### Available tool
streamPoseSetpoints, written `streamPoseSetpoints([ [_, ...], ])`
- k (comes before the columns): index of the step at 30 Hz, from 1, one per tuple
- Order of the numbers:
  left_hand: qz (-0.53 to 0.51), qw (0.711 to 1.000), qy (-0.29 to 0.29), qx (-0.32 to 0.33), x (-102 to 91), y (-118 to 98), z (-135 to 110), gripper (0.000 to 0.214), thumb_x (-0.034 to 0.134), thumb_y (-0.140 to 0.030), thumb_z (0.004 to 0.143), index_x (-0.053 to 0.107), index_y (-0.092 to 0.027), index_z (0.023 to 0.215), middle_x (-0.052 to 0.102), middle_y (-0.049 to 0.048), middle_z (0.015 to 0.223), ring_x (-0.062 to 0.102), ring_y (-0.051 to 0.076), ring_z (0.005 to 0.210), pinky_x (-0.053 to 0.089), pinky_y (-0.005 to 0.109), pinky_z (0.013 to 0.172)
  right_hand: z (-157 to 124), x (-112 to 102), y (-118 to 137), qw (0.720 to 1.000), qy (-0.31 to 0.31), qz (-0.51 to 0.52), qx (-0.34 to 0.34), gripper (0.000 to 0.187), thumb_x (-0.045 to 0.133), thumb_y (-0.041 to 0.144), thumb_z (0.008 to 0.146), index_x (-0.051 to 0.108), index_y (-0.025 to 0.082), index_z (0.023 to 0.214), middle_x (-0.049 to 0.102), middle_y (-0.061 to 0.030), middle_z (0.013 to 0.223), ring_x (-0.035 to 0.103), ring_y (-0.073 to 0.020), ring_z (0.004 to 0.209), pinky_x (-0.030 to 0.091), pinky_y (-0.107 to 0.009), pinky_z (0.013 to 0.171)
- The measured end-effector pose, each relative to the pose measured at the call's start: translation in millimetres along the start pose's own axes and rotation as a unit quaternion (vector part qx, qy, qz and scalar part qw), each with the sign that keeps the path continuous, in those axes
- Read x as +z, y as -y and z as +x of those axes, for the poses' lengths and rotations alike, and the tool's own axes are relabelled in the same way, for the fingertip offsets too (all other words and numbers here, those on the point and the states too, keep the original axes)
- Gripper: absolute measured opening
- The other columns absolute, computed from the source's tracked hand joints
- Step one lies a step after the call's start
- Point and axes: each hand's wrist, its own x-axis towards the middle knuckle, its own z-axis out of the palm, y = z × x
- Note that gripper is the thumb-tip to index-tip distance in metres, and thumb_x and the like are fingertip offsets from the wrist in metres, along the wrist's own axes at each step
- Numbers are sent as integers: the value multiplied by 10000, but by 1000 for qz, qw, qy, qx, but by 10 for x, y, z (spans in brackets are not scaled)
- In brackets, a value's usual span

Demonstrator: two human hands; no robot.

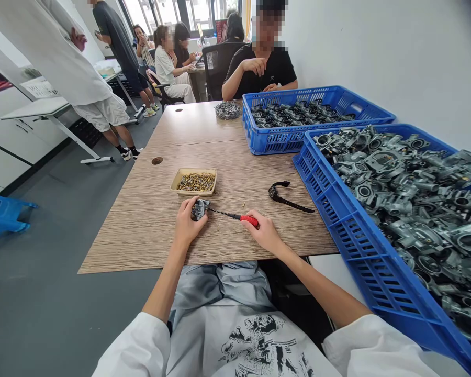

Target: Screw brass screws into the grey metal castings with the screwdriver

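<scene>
My left hand [188,222] is closed round a small grey cast-metal part, which looks like a carburetor body [200,208], just above the wooden table [133,220]. My right hand [262,230] grips the red handle of a screwdriver [248,220]. Its thin dark shaft points left, and the tip meets the right side of the metal part; the exact contact point is too small to make out. Behind my left hand stands a cream tray [174,184] full of small brass pieces. Two loose brass pieces lie near the screwdriver, one beyond the shaft and one on the near side.
A black wristwatch [273,192] lies right of my right hand. Two blue crates [333,209] heaped with metal castings line the right side. A clear container [227,110] of small parts sits at the far end, where a person in black [259,73] is seated. Others are behind.
</scene>
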Motion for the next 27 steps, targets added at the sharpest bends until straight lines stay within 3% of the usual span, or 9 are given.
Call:
streamPoseSetpoints([
  [18,-1,1000,-2,-3,2,-5,-2,550,700,-271,844,616,-223,1386,651,92,1255,653,259,1161,525,381,1039,-7,-5,12,1000,6,10,3,247,586,471,988,644,232,963,650,14,791,570,-172,706,409,-276,716],
  [23,1,1000,-2,3,0,-10,-2,545,703,-269,845,620,-224,1382,651,92,1255,653,260,1167,524,383,1051,-13,-4,15,1000,7,8,9,278,586,484,989,612,224,894,565,40,707,493,-145,643,361,-266,663],
  [27,-3,1000,1,5,-7,-26,1,534,702,-266,849,624,-223,1375,654,91,1256,654,257,1162,524,382,1052,-14,1,16,1000,18,18,17,416,491,510,1032,563,213,749,512,41,611,459,-137,601,338,-273,634],
])
